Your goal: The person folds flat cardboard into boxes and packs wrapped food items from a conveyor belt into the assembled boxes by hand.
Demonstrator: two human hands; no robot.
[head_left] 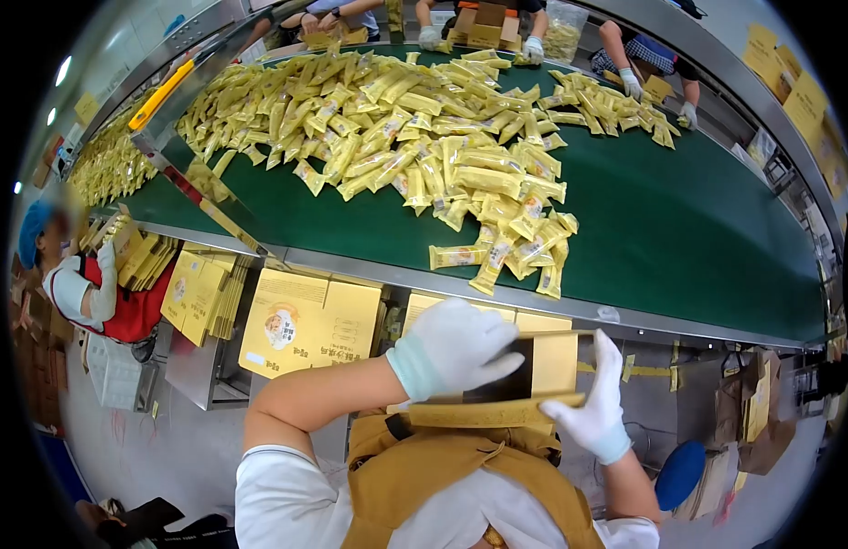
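An opened yellow cardboard box [554,364] is in front of my chest, with its dark inside facing up. My right hand [599,403], in a white glove, grips the box at its right end, the thumb on the near flap and the fingers along the side. Over the left part of the opening is my left hand [465,348], also gloved, its fingers stretched out and slightly bent, with nothing visible in them. Just beyond the box, yellow-wrapped snack packets [497,242] lie heaped on the green conveyor belt [662,247].
Flattened yellow cartons [305,320] are stacked below the belt's metal edge at left. A person in a red apron [135,302] handles packets at far left. Across the belt, other people's gloved hands [534,50] work by boxes. A blue stool [680,476] stands at lower right.
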